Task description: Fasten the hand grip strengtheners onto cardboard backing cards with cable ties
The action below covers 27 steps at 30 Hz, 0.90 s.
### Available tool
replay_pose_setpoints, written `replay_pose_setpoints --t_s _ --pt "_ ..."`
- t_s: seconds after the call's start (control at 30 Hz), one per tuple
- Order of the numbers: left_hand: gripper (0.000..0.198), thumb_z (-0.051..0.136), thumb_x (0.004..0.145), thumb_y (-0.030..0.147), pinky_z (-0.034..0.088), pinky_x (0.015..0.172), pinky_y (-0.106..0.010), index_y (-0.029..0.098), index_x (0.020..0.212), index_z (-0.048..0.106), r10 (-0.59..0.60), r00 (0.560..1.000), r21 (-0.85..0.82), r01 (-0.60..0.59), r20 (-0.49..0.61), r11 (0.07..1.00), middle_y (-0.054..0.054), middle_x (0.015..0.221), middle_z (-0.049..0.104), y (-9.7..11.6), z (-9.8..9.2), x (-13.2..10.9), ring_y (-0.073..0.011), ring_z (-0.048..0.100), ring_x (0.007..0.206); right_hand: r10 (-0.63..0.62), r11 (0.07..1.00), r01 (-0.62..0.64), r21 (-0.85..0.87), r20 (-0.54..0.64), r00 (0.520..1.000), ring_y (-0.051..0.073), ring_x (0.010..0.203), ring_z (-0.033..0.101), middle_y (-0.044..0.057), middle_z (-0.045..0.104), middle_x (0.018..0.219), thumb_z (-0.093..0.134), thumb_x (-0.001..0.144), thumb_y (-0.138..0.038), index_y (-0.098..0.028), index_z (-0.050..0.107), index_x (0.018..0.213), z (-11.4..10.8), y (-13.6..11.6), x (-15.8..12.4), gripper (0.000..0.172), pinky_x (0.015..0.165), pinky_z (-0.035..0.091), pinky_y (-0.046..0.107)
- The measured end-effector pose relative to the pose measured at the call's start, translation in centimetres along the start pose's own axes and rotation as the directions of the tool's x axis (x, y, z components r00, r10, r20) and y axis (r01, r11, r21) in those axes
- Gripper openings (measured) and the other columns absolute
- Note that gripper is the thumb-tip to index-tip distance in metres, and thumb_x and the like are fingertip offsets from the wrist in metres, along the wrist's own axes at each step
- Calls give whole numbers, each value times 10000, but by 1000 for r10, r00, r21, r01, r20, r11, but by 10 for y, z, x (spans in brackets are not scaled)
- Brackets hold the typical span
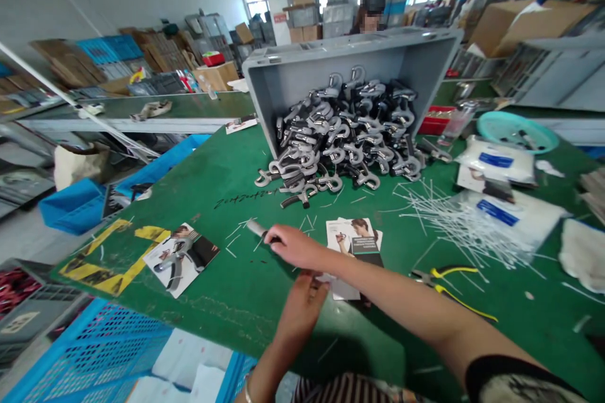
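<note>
My right hand [295, 245] reaches across to the left, its fingers closed on a grey-and-black hand tool [258, 229] just above the green table. Below it, my left hand [302, 302] pinches the edge of a white card [346, 289], partly hidden by my right forearm. Several printed cards [368, 252] lie stacked beyond that forearm. To the left, another grey-and-black tool [177, 261] rests on a printed card [203, 245]. A heap of similar tools with hooked ends [340, 132] spills from a grey crate [265, 85] tipped on its side.
White cable ties [447, 220] lie scattered at right, near yellow-handled cutters [454, 289] and plastic bags [515, 214]. A turquoise dish [517, 129] stands behind them. A blue basket [94, 352] sits below the table's front-left edge. Another person [371, 9] is beyond the crate.
</note>
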<state>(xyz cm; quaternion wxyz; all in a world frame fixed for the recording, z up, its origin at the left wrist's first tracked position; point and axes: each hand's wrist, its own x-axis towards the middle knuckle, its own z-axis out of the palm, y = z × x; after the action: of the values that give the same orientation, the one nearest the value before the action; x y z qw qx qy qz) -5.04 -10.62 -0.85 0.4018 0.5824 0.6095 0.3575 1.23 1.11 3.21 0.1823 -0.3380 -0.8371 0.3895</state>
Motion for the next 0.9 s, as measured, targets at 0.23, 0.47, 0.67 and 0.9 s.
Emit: replay_pose_setpoints --t_s 0.23,0.47,0.67,0.9 --pt "435 615 883 244 502 936 -399 212 1296 483 104 994 -296 -104 -14 949 -117 1217 608 27 -21 24 -218 625 1066 322 165 74 984 -124 938 92 580 521 26 572 884 499 964 -246 -265 529 1256 -79 50 -161 294 447 470 195" --pt "534 643 872 225 552 863 -354 287 1367 454 293 944 -555 -164 152 816 -99 1320 556 69 17 55 -201 636 1039 443 -192 103 976 -8 897 50 540 451 4 527 843 539 942 -171 -246 530 1215 -45 61 -219 283 402 405 104" --pt "238 692 812 262 522 725 -293 188 1037 701 257 965 -207 -242 49 948 -39 885 682 58 11 117 -156 624 739 385 529 -151 835 -78 919 119 554 538 22 630 816 552 938 -431 -213 453 1308 -93 73 -176 441 482 445 243" --pt "242 684 822 276 486 874 -336 176 1042 695 264 955 -200 -234 135 951 -70 1043 700 8 14 107 -205 633 958 378 925 -361 119 -208 902 203 673 595 14 633 750 493 945 -360 -227 502 1309 -77 73 -176 387 652 434 322"
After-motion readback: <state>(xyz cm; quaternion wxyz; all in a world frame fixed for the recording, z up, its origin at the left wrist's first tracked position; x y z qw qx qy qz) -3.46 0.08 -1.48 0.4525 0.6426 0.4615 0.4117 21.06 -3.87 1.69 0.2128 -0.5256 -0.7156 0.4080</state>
